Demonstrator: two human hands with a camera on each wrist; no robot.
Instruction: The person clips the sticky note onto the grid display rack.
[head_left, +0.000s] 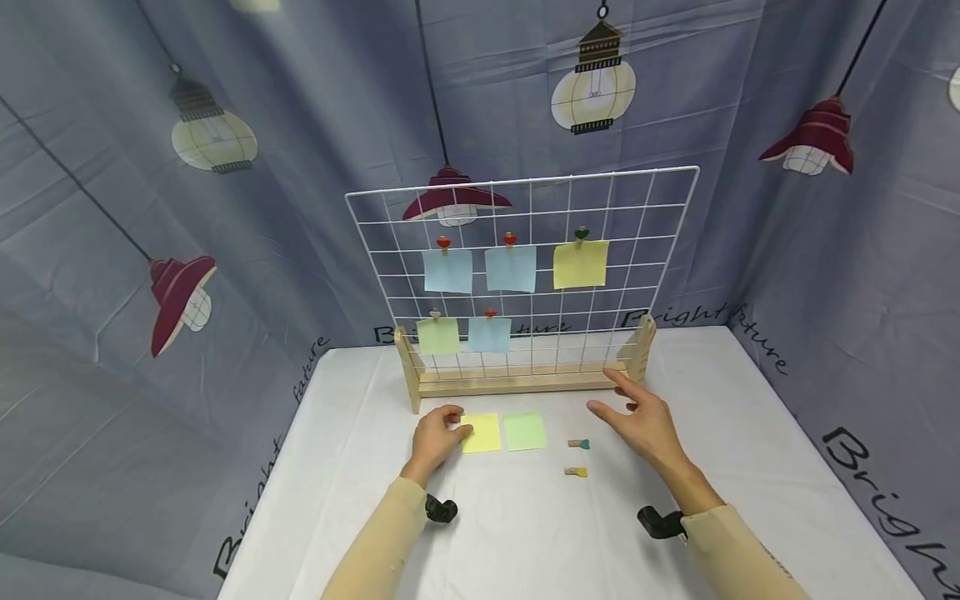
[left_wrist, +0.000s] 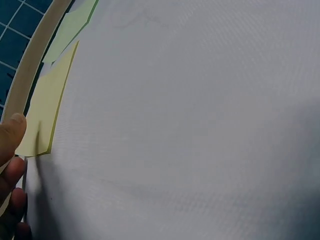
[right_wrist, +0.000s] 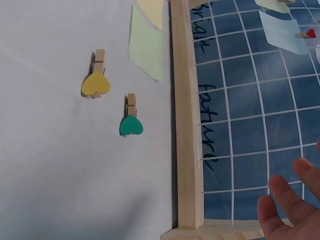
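My left hand (head_left: pixel 437 439) is at the left edge of a yellow sticky note (head_left: pixel 482 433), thumb and fingers apart and loosely bent. In the left wrist view its thumb (left_wrist: pixel 14 131) overlaps the near corner of that note, which lies flat. A green sticky note (head_left: pixel 525 432) lies just right of the yellow one. My right hand (head_left: pixel 647 423) is raised near the right end of the wooden stand (head_left: pixel 517 383), fingers spread and holding nothing. To its left lie two small clothespins, one with a green heart (right_wrist: pixel 131 125), one with a yellow heart (right_wrist: pixel 96 84).
A white wire grid (head_left: pixel 637 237) rises from the stand behind the notes. Clothespins fix several notes to it, among them a blue note (head_left: pixel 447 272), a yellow note (head_left: pixel 581 265) and a light green note (head_left: pixel 438 337). A patterned curtain (head_left: pixel 300 208) surrounds the white table (head_left: pixel 517 533).
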